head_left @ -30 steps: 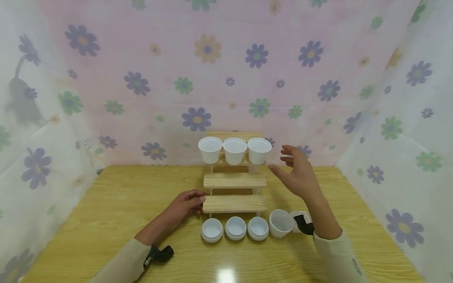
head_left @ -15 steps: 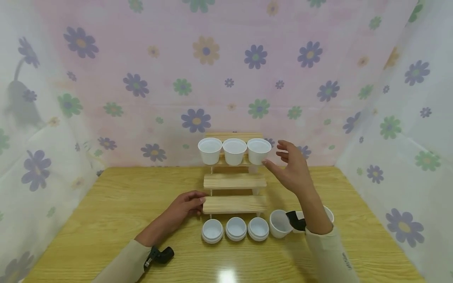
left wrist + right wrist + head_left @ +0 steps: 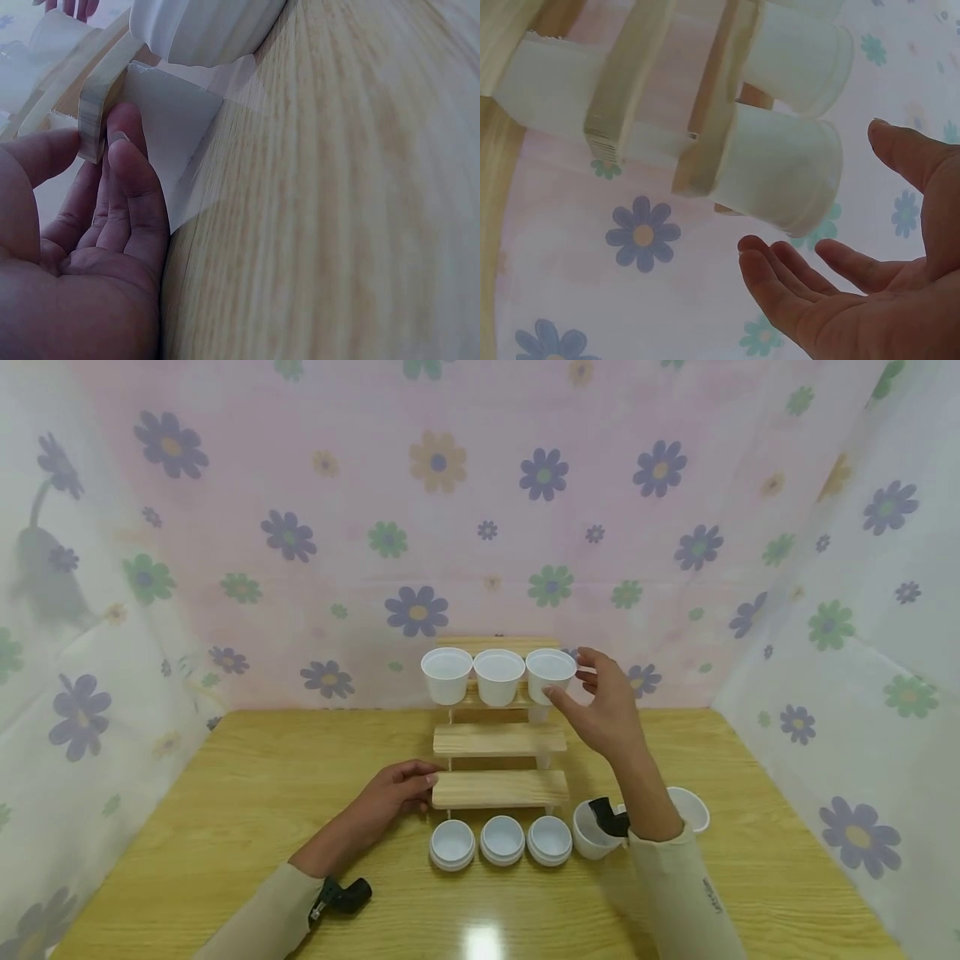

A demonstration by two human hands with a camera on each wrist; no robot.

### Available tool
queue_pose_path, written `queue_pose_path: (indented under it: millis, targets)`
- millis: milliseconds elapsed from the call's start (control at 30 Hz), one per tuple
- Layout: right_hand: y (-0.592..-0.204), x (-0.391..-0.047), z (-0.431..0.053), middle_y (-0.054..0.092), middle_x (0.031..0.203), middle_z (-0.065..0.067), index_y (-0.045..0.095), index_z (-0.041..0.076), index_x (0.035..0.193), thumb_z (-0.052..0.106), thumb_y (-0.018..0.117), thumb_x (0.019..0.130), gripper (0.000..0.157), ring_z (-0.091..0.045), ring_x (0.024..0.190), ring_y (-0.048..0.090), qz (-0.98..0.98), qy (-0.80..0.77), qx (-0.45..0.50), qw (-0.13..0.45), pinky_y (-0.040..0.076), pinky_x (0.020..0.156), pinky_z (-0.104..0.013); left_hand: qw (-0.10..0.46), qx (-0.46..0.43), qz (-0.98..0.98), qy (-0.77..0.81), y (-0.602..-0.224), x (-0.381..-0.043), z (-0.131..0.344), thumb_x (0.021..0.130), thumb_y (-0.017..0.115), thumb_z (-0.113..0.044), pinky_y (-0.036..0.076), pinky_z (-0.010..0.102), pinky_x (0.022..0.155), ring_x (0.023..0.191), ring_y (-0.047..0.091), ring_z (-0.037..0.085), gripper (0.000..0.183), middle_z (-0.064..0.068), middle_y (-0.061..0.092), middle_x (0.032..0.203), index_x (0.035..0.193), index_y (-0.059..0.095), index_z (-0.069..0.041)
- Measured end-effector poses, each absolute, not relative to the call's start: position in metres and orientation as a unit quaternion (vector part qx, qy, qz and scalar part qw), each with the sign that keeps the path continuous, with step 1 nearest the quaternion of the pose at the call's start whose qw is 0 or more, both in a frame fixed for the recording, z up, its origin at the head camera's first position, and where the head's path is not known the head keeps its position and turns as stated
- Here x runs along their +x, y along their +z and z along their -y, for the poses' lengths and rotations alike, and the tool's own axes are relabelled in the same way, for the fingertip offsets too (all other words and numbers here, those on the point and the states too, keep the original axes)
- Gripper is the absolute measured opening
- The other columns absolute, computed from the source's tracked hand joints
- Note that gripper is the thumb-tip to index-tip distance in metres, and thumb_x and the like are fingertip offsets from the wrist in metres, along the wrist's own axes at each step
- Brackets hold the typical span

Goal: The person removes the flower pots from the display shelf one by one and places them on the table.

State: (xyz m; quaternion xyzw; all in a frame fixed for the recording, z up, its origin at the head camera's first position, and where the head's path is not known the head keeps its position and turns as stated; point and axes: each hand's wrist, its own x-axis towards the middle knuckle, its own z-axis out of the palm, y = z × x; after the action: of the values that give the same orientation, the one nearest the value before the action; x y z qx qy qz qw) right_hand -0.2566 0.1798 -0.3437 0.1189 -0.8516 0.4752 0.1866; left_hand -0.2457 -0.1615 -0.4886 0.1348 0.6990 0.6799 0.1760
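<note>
- Lining the third step from the bottom of the four-tier wooden stand (image 3: 499, 741), the left white cup (image 3: 447, 680), middle white cup (image 3: 498, 680) and right white cup (image 3: 543, 680) stand upright, rims close together; we judge this row set out, though perhaps not yet finally adjusted at its right end.
- Below them, the second step and the lowest plank (image 3: 500, 790) carry no containers, so we judge the stand only partly filled.
- On the table (image 3: 262, 793) just before the stand, we find three small white jars (image 3: 502, 842) in a row, then a larger white tub (image 3: 587, 839) partly covered by the right wrist camera, and a white container (image 3: 693, 810) half behind the forearm; we count these as work remaining, judging by the layout alone.
- Turning to pose, our left hand (image 3: 396, 789) comes in low and pinches the lowest plank's left end, thumb against one face and fingers behind the other; we judge that it steadies the stand.
- Our right hand (image 3: 606, 710) is raised at the right white cup, thumb in front and fingers beyond its right side. Its grip is released: the right wrist view shows thumb and fingers spread, with gaps to the cup.
</note>
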Motion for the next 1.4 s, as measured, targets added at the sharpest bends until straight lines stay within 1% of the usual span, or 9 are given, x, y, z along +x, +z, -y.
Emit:
queue_pose_path:
  millis: [167,367,600,733,933,1067,1400]
  targets:
    - [-0.351,-0.261,-0.175,0.049,0.15,-0.026,0.043,-0.009,0.153,0.016,0.082,0.096,0.073,-0.045,0.134,0.056,0.841,0.489,0.121,0.197,0.044,0.116,-0.053,0.173,0.129,-0.703,0.678,-0.489,-0.244,0.163,0.11,0.062,-0.025,0.057,0.029,0.079,0.09,0.065,0.016,0.045,0.005,0.066,0.1,0.142,0.058,0.008]
    - [-0.358,-0.266,-0.169,0.046,0.154,-0.025,0.041,-0.006,0.156,0.015,0.08,0.098,0.073,-0.043,0.137,0.053,0.833,0.496,0.126,0.208,0.043,0.118,-0.051,0.169,0.128,-0.706,0.676,-0.49,-0.244,0.164,0.11,0.061,-0.025,0.057,0.029,0.078,0.089,0.065,0.016,0.046,0.004,0.064,0.098,0.142,0.057,0.008]
    - [-0.36,-0.271,-0.169,0.049,0.152,-0.025,0.043,-0.005,0.156,0.013,0.077,0.099,0.068,-0.043,0.133,0.056,0.83,0.494,0.132,0.224,0.045,0.116,-0.052,0.168,0.13,-0.704,0.678,-0.489,-0.249,0.161,0.11,0.062,-0.027,0.057,0.029,0.08,0.091,0.065,0.017,0.045,0.005,0.066,0.101,0.141,0.059,0.006]
    - [-0.361,-0.272,-0.17,0.049,0.151,-0.024,0.043,-0.005,0.156,0.013,0.076,0.1,0.067,-0.043,0.132,0.057,0.832,0.493,0.129,0.221,0.045,0.116,-0.051,0.172,0.125,-0.706,0.675,-0.488,-0.249,0.16,0.11,0.062,-0.027,0.057,0.03,0.081,0.091,0.065,0.017,0.043,0.005,0.066,0.1,0.14,0.06,0.004]
    - [-0.364,-0.273,-0.169,0.051,0.149,-0.024,0.044,-0.004,0.156,0.014,0.076,0.101,0.066,-0.043,0.132,0.058,0.828,0.498,0.132,0.222,0.046,0.115,-0.051,0.172,0.137,-0.708,0.671,-0.487,-0.247,0.161,0.111,0.061,-0.027,0.057,0.03,0.08,0.091,0.065,0.017,0.046,0.005,0.064,0.098,0.142,0.057,0.007]
    - [-0.366,-0.274,-0.169,0.051,0.148,-0.025,0.044,-0.004,0.156,0.013,0.075,0.101,0.066,-0.043,0.131,0.059,0.824,0.504,0.137,0.222,0.047,0.114,-0.051,0.172,0.139,-0.707,0.672,-0.487,-0.247,0.161,0.111,0.061,-0.027,0.057,0.03,0.08,0.09,0.065,0.017,0.046,0.005,0.064,0.098,0.141,0.058,0.007]
    - [-0.368,-0.275,-0.168,0.05,0.147,-0.025,0.044,-0.004,0.155,0.011,0.075,0.1,0.065,-0.043,0.129,0.061,0.815,0.516,0.141,0.224,0.049,0.112,-0.049,0.17,0.129,-0.707,0.674,-0.491,-0.246,0.161,0.11,0.061,-0.026,0.057,0.029,0.08,0.092,0.065,0.016,0.044,0.005,0.067,0.103,0.14,0.059,0.006]
